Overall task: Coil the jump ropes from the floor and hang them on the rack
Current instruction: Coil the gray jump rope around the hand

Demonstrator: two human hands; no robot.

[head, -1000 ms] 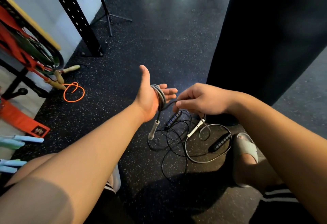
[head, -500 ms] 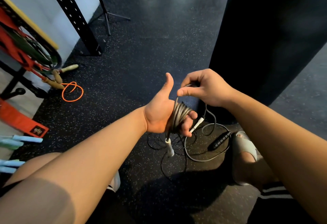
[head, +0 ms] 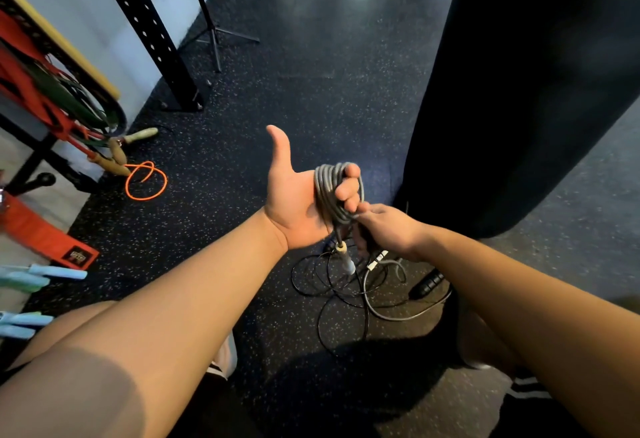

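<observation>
A grey jump rope [head: 329, 191] is wound in several turns around my left hand [head: 298, 202], whose thumb points up while the fingers curl over the coil. One white handle [head: 346, 261] dangles below that hand. My right hand [head: 388, 233] sits just under the coil and pinches the rope's free end. Beneath both hands a black jump rope [head: 332, 292] lies tangled on the floor, with one black handle [head: 427, 283] to the right. An orange rope [head: 145, 181] with wooden handles lies near the rack [head: 52, 105] at the left.
A large black punching bag [head: 519, 91] hangs close on the right. A black perforated upright [head: 149, 32] and a thin tripod stand [head: 214, 32] are at the back left. Light blue handles [head: 45, 275] and a red pad [head: 45, 240] lie at the left edge. My knees frame the bottom.
My right hand has come down from above the coil to below it, laying another turn of grey rope around my left hand. My left hand has risen and turned palm up.
</observation>
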